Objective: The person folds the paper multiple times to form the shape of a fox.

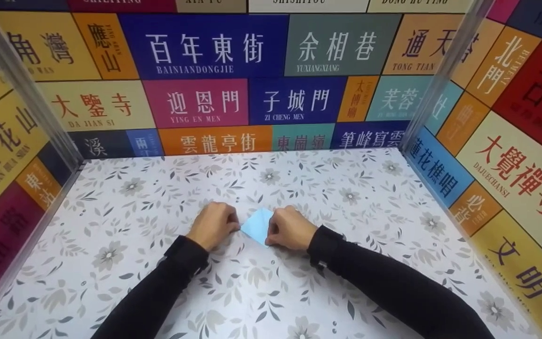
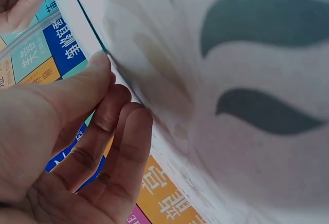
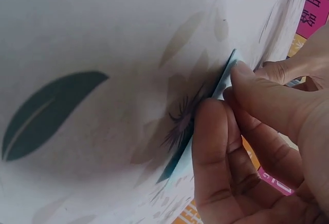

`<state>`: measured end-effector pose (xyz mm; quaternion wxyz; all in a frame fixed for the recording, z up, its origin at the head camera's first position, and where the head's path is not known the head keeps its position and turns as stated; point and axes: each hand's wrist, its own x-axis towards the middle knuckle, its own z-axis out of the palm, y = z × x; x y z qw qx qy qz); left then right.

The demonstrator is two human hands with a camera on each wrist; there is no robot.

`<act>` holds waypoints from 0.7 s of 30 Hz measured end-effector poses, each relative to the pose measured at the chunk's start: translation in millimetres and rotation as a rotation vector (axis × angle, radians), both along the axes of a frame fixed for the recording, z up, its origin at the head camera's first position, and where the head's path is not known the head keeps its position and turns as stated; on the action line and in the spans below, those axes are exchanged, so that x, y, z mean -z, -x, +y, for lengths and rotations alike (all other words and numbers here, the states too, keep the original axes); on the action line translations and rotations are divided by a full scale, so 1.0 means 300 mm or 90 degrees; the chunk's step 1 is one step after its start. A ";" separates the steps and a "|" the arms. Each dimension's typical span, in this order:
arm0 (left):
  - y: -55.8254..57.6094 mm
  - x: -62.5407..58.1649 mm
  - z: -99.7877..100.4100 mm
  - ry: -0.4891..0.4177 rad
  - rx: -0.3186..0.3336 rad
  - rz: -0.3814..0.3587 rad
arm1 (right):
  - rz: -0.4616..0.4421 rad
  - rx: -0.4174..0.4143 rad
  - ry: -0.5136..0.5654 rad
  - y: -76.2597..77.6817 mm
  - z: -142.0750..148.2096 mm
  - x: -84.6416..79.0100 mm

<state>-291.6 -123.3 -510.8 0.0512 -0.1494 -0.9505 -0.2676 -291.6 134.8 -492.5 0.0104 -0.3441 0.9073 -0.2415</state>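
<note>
A small piece of light blue paper [image 1: 255,227], apparently folded, lies on the patterned tabletop between the two hands. At its left corner the left hand [image 1: 213,225] pinches the tip with thumb and fingertips. The right hand [image 1: 292,229] holds the paper's right side, its thumb and curled fingers covering that edge. Seen almost edge-on in the right wrist view, the paper [image 3: 180,167] lies close to the surface under the right fingertips. In the left wrist view the thumb [image 2: 100,62] meets the paper's corner.
A white tabletop [image 1: 158,282] with grey flowers and leaves spreads around the hands. Behind it and at both sides stand panels [image 1: 195,101] of coloured blocks with Chinese lettering. Clear corner strips [image 1: 445,61] join the panels.
</note>
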 end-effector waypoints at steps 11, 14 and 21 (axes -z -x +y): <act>0.002 -0.043 -0.046 -0.019 -0.018 0.030 | -0.045 0.044 0.041 0.022 0.049 -0.070; 0.004 -0.050 -0.073 -0.015 -0.036 0.044 | -0.036 0.068 0.049 0.036 0.075 -0.092; 0.010 -0.068 -0.146 0.021 -0.094 0.032 | -0.003 0.116 0.075 0.064 0.166 -0.123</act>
